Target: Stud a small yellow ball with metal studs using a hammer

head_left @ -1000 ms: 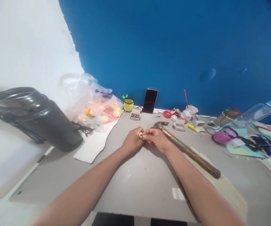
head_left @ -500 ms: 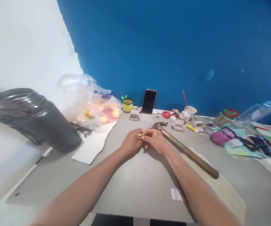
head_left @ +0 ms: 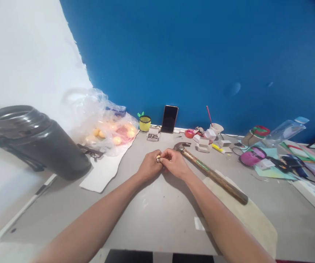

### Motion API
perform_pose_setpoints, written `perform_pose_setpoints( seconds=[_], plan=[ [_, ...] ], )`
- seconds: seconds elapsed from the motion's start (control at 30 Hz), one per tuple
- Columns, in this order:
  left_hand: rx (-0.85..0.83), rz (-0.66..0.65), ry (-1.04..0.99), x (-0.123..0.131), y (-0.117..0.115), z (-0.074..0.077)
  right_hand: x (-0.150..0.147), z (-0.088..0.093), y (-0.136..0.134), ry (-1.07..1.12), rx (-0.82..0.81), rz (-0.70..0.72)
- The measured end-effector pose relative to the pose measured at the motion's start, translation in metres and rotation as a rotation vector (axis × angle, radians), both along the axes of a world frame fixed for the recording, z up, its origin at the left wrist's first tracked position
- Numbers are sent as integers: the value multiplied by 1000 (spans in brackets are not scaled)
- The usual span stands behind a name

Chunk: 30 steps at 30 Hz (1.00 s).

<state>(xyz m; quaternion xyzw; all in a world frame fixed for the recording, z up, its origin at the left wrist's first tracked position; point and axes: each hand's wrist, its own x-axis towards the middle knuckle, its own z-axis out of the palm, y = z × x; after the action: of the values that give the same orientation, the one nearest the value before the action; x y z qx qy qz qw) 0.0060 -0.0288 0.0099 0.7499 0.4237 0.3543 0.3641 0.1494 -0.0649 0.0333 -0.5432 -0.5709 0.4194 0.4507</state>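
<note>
My left hand and my right hand meet over the middle of the grey table. Between their fingertips is a small shiny gold-and-dark piece, too small to name. The left fingers are curled around it, while the right thumb and forefinger pinch at its near side. Just right of my hands lies a claw hammer with a worn wooden handle, its head pointing away from me. Beyond them stands a small open box holding several shiny metal pieces.
A large dark flask stands at left, beside a clear plastic bag with orange balls. A phone leans against the blue wall. Small white boxes, a yellow marker, a paper cup and a pink pouch lie at right.
The whole view has shifted slightly, so things appear a little further left. My hands keep their hold on the small piece, with only slight finger movement.
</note>
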Motion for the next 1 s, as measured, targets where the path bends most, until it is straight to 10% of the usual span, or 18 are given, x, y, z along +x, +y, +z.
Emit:
perform_pose_setpoints(
  seconds=[0.7, 1.0],
  plan=[
    [-143, -25, -136, -4, 0, 7, 11, 2, 3, 24, 23, -4],
    [-757, -152, -738, 0, 7, 10, 24, 2, 10, -14, 43, -170]
  ],
)
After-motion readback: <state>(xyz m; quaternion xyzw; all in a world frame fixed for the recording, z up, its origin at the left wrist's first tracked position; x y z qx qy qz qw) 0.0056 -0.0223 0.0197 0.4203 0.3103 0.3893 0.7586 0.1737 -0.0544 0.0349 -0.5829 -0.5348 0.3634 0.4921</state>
